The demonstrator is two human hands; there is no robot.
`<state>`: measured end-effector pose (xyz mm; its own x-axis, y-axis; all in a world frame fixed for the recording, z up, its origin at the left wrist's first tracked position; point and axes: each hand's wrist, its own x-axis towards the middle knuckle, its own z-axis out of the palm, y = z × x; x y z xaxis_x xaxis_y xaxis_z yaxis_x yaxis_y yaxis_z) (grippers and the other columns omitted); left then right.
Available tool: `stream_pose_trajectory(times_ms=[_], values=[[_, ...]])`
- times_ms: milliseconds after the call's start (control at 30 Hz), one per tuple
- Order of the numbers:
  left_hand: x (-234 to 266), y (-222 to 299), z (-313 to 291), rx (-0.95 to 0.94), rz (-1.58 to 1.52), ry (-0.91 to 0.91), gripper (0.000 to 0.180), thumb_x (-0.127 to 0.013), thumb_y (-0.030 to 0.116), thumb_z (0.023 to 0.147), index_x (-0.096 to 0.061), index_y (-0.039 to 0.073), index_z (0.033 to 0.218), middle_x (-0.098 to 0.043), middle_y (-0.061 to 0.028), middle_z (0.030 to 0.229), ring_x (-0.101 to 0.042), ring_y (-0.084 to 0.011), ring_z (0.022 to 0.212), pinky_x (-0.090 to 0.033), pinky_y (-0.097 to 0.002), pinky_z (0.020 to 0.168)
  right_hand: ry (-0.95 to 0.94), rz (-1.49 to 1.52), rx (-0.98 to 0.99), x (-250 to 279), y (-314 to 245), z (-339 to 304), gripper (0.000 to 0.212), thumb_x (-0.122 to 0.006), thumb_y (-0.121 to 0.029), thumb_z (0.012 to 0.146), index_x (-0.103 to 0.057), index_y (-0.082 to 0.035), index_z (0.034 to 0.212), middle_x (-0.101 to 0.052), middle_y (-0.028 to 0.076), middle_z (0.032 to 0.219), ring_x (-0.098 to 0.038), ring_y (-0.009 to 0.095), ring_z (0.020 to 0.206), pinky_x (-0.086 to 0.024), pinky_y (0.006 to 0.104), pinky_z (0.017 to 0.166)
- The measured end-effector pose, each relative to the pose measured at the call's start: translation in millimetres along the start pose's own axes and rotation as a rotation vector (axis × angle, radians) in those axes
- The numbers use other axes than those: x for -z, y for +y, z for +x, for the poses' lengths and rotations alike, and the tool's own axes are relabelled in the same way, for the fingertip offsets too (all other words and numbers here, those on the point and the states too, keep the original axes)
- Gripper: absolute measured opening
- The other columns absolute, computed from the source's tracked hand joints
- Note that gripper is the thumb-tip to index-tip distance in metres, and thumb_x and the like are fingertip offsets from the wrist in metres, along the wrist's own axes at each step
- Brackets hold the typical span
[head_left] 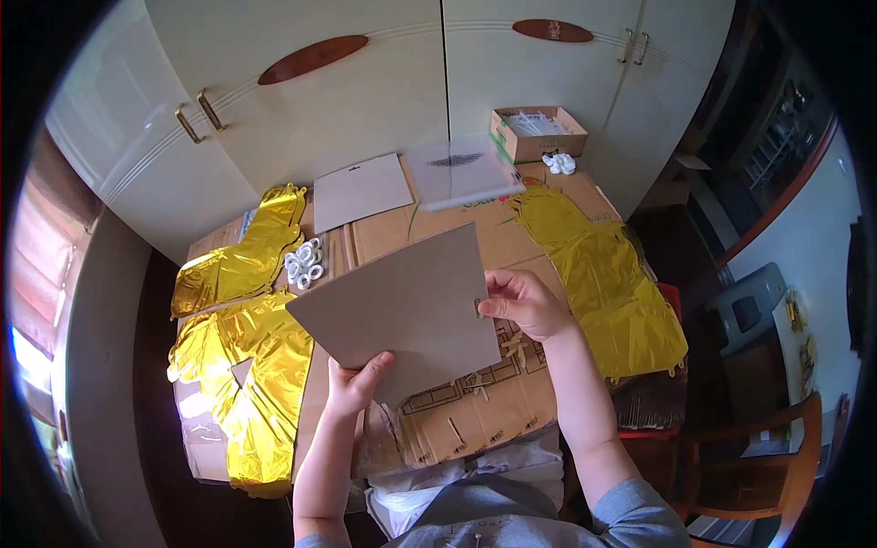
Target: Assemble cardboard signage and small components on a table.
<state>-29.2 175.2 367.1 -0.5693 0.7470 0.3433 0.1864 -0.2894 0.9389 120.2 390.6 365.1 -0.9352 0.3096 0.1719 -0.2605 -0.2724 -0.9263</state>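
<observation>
A flat grey-brown cardboard sheet (402, 310) is tilted in front of me above the table, gripped by both hands. My left hand (358, 382) holds its lower edge, thumb on the upper face and fingers hidden beneath. At the right edge, my right hand (528, 306) pinches the sheet beside a small dark slot. A similar cardboard sheet (363, 192) lies at the back of the table. To its right is a clear plastic sleeve (463, 170) with a dark printed patch.
Gold foil balloons, flat, lie at left (245, 374) and right (607, 283). White rings (304, 263) sit near the left foil. An open carton (539, 137) of thin white sticks and a white bundle (559, 163) stand at back right. Cardboard (475, 429) covers the table; a wooden chair (758, 466) is at right.
</observation>
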Motion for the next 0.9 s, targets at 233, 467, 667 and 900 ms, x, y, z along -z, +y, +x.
stream_pose_trajectory(times_ms=[233, 467, 667, 900], values=[[0.2, -3.7, 1.5, 0.133, -0.121, -0.002, 0.013, -0.062, 0.006, 0.078, -0.059, -0.002, 0.088, -0.06, -0.0037, 0.084, -0.055, -0.0107, 0.077, -0.045, -0.025, 0.069, -0.142, 0.197, -0.107, 1.1, -3.2, -4.7, 0.015, -0.061, -0.017, 0.079, -0.057, -0.004, 0.085, -0.057, -0.002, 0.077, -0.05, 0.005, 0.072, -0.04, 0.02, 0.068], [-2.1, -3.1, 2.1, 0.17, -0.139, 0.053, 0.013, -0.062, 0.005, 0.077, -0.059, -0.001, 0.088, -0.06, -0.0026, 0.082, -0.055, -0.0093, 0.074, -0.045, -0.0231, 0.066, -0.092, 0.16, -0.113, 2.8, 1.0, -0.2, 0.018, -0.062, -0.021, 0.079, -0.055, -0.005, 0.083, -0.054, -0.002, 0.074, -0.049, 0.005, 0.07, -0.041, 0.0192, 0.069], [-4.5, -0.7, 2.0, 0.032, 0.05, 0.05, 0.008, -0.059, 0.001, 0.077, -0.059, -0.001, 0.085, -0.058, 0.0003, 0.077, -0.052, -0.0058, 0.071, -0.042, -0.0204, 0.063, 0.192, -0.349, 0.107, -9.8, 4.4, 7.1, 0.016, -0.065, -0.008, 0.076, -0.051, -0.006, 0.082, -0.049, -0.005, 0.07, -0.046, 0.001, 0.068, -0.04, 0.0171, 0.06], [-3.6, -0.1, 1.7, -0.003, 0.069, 0.057, 0.008, -0.058, -0.002, 0.076, -0.059, -0.001, 0.084, -0.058, 0.0001, 0.077, -0.051, -0.0057, 0.069, -0.041, -0.0199, 0.061, 0.268, -0.53, 0.117, -7.6, 4.4, 5.3, 0.011, -0.065, -0.004, 0.075, -0.058, 0.0, 0.081, -0.055, -0.003, 0.07, -0.049, 0.002, 0.062, -0.043, 0.0158, 0.058]])
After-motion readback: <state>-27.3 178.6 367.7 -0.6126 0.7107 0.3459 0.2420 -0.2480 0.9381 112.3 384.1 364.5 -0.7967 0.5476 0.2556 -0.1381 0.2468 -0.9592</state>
